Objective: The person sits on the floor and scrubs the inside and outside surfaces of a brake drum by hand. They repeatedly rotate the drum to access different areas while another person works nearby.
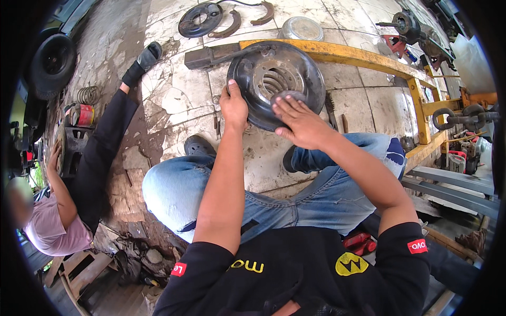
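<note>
A black round brake backing plate [313,79] is tilted up in front of me, with a bare metal ring around its centre hole. Coils of a spring [275,81] show through that hole. My left hand [233,107] grips the plate's left rim, thumb on the face and the other fingers partly hidden. My right hand [303,120] lies over the lower right of the plate, its fingers laid along a dark grey rounded pad [289,96] pressed near the ring. Whether the pad is sandpaper or cloth I cannot tell.
A yellow metal frame [337,52] runs behind the plate and down the right. Another backing plate [201,20], curved brake shoes [228,25] and a round metal drum [302,29] lie beyond. At left sits another person [58,221], one leg stretched out, near a tyre [52,62].
</note>
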`<state>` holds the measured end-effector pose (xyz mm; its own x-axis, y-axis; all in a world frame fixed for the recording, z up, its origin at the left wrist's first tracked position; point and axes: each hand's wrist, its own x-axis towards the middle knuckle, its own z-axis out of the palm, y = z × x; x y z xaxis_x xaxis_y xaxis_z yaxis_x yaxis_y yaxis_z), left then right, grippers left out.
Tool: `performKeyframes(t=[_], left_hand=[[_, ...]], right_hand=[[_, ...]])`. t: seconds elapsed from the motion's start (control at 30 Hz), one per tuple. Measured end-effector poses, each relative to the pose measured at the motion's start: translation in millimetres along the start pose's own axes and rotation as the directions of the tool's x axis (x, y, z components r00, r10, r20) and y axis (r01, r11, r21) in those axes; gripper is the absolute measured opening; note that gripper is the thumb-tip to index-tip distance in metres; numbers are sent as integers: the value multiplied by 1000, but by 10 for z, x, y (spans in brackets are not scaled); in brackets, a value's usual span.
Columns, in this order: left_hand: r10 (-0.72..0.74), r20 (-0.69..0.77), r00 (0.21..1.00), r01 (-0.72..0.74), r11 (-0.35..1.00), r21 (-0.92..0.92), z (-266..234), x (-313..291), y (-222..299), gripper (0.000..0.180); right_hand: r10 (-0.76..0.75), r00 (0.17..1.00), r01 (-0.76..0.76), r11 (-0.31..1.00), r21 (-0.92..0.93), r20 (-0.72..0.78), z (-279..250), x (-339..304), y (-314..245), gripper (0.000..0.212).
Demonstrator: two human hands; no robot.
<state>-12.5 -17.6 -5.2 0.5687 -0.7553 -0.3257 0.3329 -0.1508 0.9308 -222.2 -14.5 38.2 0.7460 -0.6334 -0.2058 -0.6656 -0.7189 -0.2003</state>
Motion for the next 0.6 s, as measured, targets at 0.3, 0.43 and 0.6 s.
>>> performKeyframes(t=[0.3,0.43,0.6], left_hand=[[-1,1,1000,1,1000,-18,-15,59,-34,58],[-13,18,1000,13,1000,9,13,11,-2,58],[40,-39,998,-39,999,25,-8,-34,22,59]], right_hand=[[-12,998,13,1000,24,-61,16,36,-11,62],[-44,996,45,999,15,-75,2,211,-31,64],[-103,993,105,994,-32,60,-86,121,19,67]])
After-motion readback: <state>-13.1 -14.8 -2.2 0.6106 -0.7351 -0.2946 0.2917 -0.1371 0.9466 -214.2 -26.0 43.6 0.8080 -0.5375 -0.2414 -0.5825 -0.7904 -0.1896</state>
